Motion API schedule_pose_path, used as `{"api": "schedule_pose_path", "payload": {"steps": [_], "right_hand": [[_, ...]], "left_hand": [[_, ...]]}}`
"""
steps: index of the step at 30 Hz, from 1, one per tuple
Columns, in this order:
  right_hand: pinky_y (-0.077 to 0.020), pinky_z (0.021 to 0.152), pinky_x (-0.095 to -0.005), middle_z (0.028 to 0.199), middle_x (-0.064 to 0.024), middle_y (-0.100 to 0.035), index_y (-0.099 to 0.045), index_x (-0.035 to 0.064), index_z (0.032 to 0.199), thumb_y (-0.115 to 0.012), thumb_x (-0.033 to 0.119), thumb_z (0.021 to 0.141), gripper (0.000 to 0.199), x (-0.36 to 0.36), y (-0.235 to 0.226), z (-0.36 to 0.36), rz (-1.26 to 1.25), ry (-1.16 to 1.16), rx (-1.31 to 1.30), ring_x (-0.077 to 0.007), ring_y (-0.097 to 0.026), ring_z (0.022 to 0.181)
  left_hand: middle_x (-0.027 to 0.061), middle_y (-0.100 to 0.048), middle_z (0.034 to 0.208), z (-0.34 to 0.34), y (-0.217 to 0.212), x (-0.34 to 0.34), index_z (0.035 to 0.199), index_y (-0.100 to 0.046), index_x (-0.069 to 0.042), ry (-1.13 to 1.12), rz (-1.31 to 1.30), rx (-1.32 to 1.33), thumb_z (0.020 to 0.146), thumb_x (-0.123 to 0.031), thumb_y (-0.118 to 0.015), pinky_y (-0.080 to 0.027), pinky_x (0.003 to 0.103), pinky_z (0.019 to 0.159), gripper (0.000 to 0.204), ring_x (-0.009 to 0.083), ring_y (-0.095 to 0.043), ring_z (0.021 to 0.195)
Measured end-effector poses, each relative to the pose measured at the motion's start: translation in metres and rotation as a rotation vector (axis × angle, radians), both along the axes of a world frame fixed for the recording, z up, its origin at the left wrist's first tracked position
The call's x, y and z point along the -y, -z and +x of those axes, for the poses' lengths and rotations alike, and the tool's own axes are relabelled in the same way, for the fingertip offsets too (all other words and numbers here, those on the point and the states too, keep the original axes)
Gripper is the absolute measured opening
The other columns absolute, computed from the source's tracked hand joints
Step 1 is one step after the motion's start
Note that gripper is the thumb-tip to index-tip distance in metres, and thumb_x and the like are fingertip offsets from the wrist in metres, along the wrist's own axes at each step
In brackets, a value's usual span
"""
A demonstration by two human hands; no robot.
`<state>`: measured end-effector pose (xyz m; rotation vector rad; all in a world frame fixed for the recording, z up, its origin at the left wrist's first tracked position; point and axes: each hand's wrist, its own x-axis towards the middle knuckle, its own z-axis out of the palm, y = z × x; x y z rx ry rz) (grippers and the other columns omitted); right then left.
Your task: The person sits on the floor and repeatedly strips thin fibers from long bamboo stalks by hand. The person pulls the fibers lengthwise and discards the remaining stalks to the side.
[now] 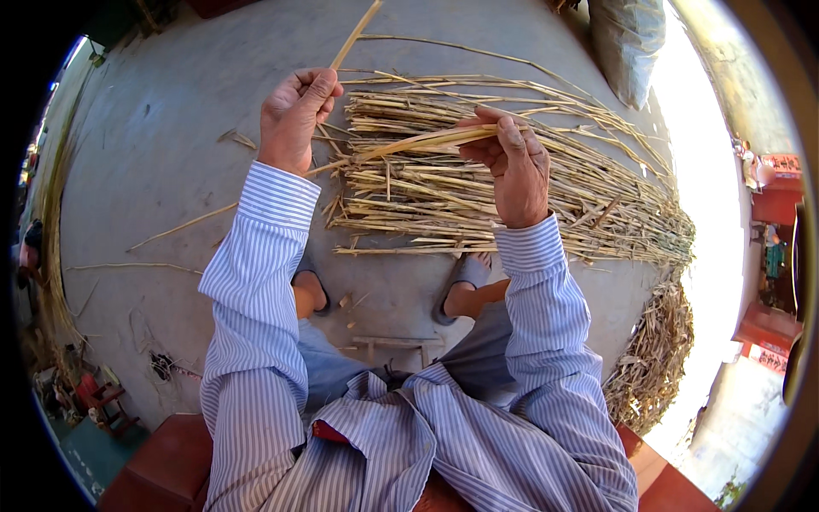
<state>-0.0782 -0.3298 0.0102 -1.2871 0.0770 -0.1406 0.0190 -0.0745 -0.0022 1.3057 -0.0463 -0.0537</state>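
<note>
Above a grey floor [171, 136], left fingers [322, 85] pinch a stalk [355, 36], right fingers [513, 141] a strip [422, 142]; both look light, brittle, best held near ends.

The head-worn fisheye looks down toward the floor [188, 102].

From my remote view, I have both arms stretched out ahead of the torso [367, 444]. The left hand [288, 119] is the farther from the torso, off its left side, thumb pressed over curled fingers in a tight pinch. The right hand [519, 175] is nearer, off the torso's right side, thumb and fingers pinching too, fingertips pointing leftward. Sleeves cover both forearms [264, 247] to the wrist. Ahead of the torso, my feet [467, 286] rest apart.
</note>
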Motion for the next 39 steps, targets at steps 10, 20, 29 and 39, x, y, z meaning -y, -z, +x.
{"api": "schedule_pose_path", "payload": {"steps": [10, 20, 29, 39], "right_hand": [[-0.0567, 0.083, -0.0313, 0.105, -0.0165, -0.068, -0.059, -0.0021, 0.118, -0.048, 0.028, 0.101, 0.036, 0.0, 0.005, 0.003, 0.013, -0.036, 0.053, -0.022, -0.067, 0.097], [-0.0522, 0.093, -0.0363, 0.115, -0.0171, -0.065, -0.064, -0.0001, 0.112, -0.044, 0.027, 0.101, 0.035, -0.004, -0.001, 0.0, -0.045, -0.189, 0.127, -0.0262, -0.064, 0.104], [-0.0551, 0.071, -0.027, 0.092, -0.0106, -0.069, -0.064, -0.001, 0.103, -0.051, 0.028, 0.1, 0.032, -0.007, 0.005, 0.003, -0.108, 0.054, -0.081, -0.0165, -0.068, 0.077], [-0.052, 0.065, -0.0232, 0.08, -0.0049, -0.068, -0.065, 0.0064, 0.094, -0.061, 0.035, 0.094, 0.029, -0.025, 0.018, 0.002, -0.121, -0.012, -0.231, -0.0103, -0.063, 0.068]], "left_hand": [[0.007, -0.07, 0.086, -0.022, 0.019, 0.008, 0.092, -0.068, -0.001, 0.631, 0.478, 0.031, 0.089, -0.029, -0.068, -0.052, 0.029, 0.074, 0.028, 0.0132, -0.064, 0.082], [0.001, -0.061, 0.067, -0.005, 0.022, 0.003, 0.086, -0.065, -0.003, 0.018, 0.417, -0.061, 0.086, -0.027, -0.072, -0.046, 0.024, 0.057, 0.026, 0.009, -0.055, 0.062], [0.0092, -0.065, 0.083, -0.026, 0.015, 0.003, 0.098, -0.064, -0.007, 0.416, 0.857, 0.659, 0.083, -0.041, -0.067, -0.045, 0.039, 0.07, 0.037, 0.0266, -0.06, 0.077], [0.0068, -0.061, 0.065, -0.059, 0.006, -0.014, 0.075, -0.056, -0.009, 0.182, 1.58, 0.847, 0.067, -0.008, -0.07, -0.044, 0.039, 0.078, 0.017, 0.0243, -0.064, 0.074]]}}
